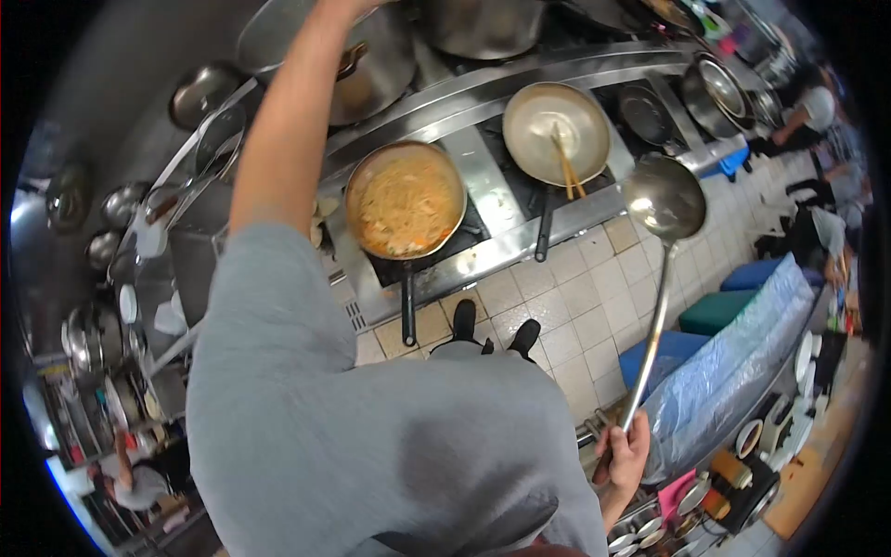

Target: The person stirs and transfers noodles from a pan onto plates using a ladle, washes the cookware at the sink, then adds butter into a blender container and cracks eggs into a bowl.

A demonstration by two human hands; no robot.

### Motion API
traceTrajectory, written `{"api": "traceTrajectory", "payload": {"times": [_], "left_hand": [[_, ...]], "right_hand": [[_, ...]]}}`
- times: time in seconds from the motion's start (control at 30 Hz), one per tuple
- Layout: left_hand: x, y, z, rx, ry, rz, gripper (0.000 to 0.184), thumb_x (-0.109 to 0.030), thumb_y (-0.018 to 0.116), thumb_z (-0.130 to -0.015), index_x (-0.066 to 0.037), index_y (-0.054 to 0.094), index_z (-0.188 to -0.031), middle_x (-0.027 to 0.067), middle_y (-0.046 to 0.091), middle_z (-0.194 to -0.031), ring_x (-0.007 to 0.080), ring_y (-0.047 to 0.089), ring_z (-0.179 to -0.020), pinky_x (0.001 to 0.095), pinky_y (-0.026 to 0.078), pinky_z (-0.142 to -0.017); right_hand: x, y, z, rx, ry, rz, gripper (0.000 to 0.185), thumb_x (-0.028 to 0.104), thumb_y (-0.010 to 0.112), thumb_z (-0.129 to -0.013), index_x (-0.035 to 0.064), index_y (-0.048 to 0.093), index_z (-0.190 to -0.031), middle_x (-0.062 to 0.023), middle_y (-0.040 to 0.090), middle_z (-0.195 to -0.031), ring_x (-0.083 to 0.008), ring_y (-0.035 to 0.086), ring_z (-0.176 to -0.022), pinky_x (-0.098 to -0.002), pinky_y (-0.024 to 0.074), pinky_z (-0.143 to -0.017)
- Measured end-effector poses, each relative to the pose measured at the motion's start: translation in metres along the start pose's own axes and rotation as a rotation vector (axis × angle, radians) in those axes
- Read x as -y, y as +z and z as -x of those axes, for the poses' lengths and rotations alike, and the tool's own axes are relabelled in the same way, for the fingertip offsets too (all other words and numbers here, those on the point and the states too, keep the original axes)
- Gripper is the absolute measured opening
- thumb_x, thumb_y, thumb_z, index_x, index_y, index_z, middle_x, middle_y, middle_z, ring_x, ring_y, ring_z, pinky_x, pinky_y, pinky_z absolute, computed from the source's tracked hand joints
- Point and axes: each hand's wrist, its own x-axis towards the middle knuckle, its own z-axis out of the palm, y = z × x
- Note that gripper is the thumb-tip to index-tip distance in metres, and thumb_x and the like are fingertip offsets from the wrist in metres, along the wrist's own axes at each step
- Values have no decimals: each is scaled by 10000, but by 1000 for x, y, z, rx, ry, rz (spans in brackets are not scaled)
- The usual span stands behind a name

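Outward and forward stretches the left arm [288,139], crossing the stove's left side and a tall pot [380,70] beyond it. Only the heel of the left grip [351,5] shows at the top border, so I cannot tell whether it holds anything. The right arm is bent low at the person's side, and the right grip [626,455] is wrapped around the handle end of a ladle [666,200].

That ladle points away from the body, handle slanting up to a round, shiny metal bowl. The bowl overlaps the stove's front edge in view, to the right of both larger pans; its height above that edge cannot be told. On the stove [484,176], the left pan [408,150] carries tangled, pale orange food [406,200], with brighter orange bits near the lower rim. The right pan [531,121] has a pale inside, with wooden sticks [564,165] leaning over its near rim.

A bare steel strip separates these pans, and both handles jut past the stove's front rail. Tiled floor [587,302] spreads between that rail and the tubs [716,313] at right; plastic sheeting [733,371] lies beside the ladle's handle.
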Motion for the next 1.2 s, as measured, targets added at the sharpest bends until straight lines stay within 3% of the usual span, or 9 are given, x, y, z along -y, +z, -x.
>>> {"api": "traceTrajectory", "payload": {"times": [0.03, 0.1, 0.17, 0.27, 0.33, 0.5, 0.73, 0.97, 1.2], "left_hand": [[-14, -31, 48, 64, -161, -35, 341, -336, 577, -1014, -37, 739, -1042, 194, 719, -1107, 393, 663, -1080, 453, 486, -905], [-76, -95, 160, -192, -119, 11, 157, -161, 680, -955, -19, 673, -887, 134, 645, -821, 326, 585, -749, 446, 472, -743], [-120, -119, 320, -39, -823, 59, 244, -160, 705, -925, -28, 559, -781, 104, 565, -732, 256, 518, -695, 409, 420, -668], [-207, -133, 490, 646, -1652, 598, 337, -304, 672, -1005, 3, 600, -886, 110, 705, -876, 181, 597, -684, 363, 464, -564], [-255, -140, 462, 471, -2068, 1012, 251, -238, 670, -987, -54, 583, -1132, 83, 658, -908, 146, 539, -581, 339, 485, -516], [-259, -93, 509, 171, -2026, 1525, 254, -223, 667, -998, -51, 570, -1159, 102, 643, -909, 154, 527, -543, 314, 466, -472], [-313, -89, 464, 4, -1921, 1470, 172, -217, 634, -1016, -108, 504, -987, 4, 481, -668, 115, 467, -468, 302, 375, -388], [-390, -170, 468, 334, -1808, 1257, 216, -191, 620, -1021, -94, 450, -929, 10, 472, -626, 116, 443, -408, 316, 367, -361], [-411, -208, 438, 503, -1612, 1321, 165, -106, 607, -1011, -63, 449, -989, 6, 461, -586, 120, 452, -402, 320, 407, -362]], "right_hand": [[6, 9, -16, 60, 87, 68, 284, 75, 549, -1002, -1, 534, -1274, -23, 557, -702, -96, 506, -487, -221, 389, -424], [24, 46, -67, 185, 174, 185, 372, 42, 559, -975, -9, 525, -1341, -26, 563, -719, -100, 500, -493, -231, 398, -440], [34, 87, -122, 341, 134, 332, 398, 38, 596, -959, -12, 539, -1350, -61, 602, -779, -117, 524, -546, -275, 430, -488], [9, 133, -209, 579, -325, 635, 399, 106, 639, -963, -31, 558, -1330, -220, 682, -880, -280, 678, -703, -410, 527, -645], [-13, 174, -261, 643, -608, 736, 426, 161, 626, -978, -7, 541, -1359, -301, 685, -973, -423, 715, -884, -489, 543, -780], [9, 209, -269, 735, -602, 1378, 453, 161, 575, -986, 44, 507, -1419, -287, 704, -1000, -474, 688, -928, -544, 550, -832], [-6, 110, -273, 700, -749, 1244, 430, 116, 604, -959, 29, 501, -1368, -301, 695, -995, -482, 683, -919, -564, 545, -822], [-33, 63, -182, 500, -584, 883, 429, 154, 600, -991, -13, 504, -1374, -322, 683, -985, -504, 669, -931, -559, 535, -805], [-34, 31, -108, 231, -647, 1008, 408, 149, 585, -1009, 1, 487, -1376, -332, 675, -961, -520, 662, -912, -565, 533, -773]]}}
